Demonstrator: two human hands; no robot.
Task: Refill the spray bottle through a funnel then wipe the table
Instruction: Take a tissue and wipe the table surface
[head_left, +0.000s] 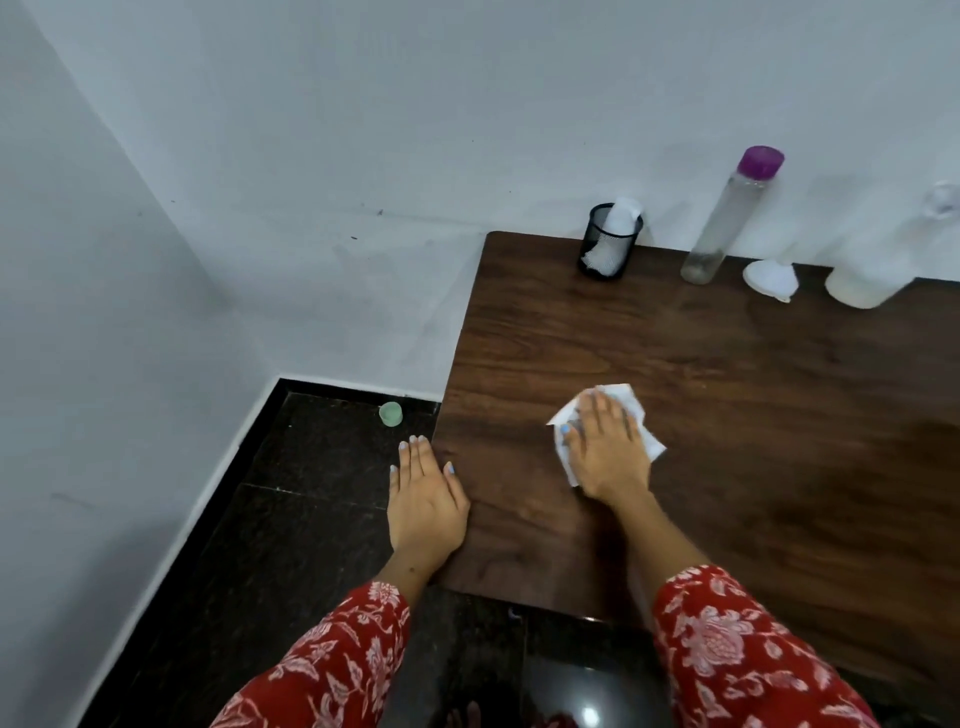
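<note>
No readable text, label, brand, number or sign is showing anywhere in the head view. The clear bottle with the purple cap (727, 218), standing well beyond the pressing right hand (608, 447), is showing a bare side; any print there may be too faint to make out. The white spray bottle (878, 260), farther off to that hand's right, is blurring at the frame edge and giving nothing legible. The black mesh cup (609, 241), the white funnel (771, 278) and the white tissue (613, 431) under the palm are carrying no visible lettering. The red sleeves are showing a floral pattern only.
</note>
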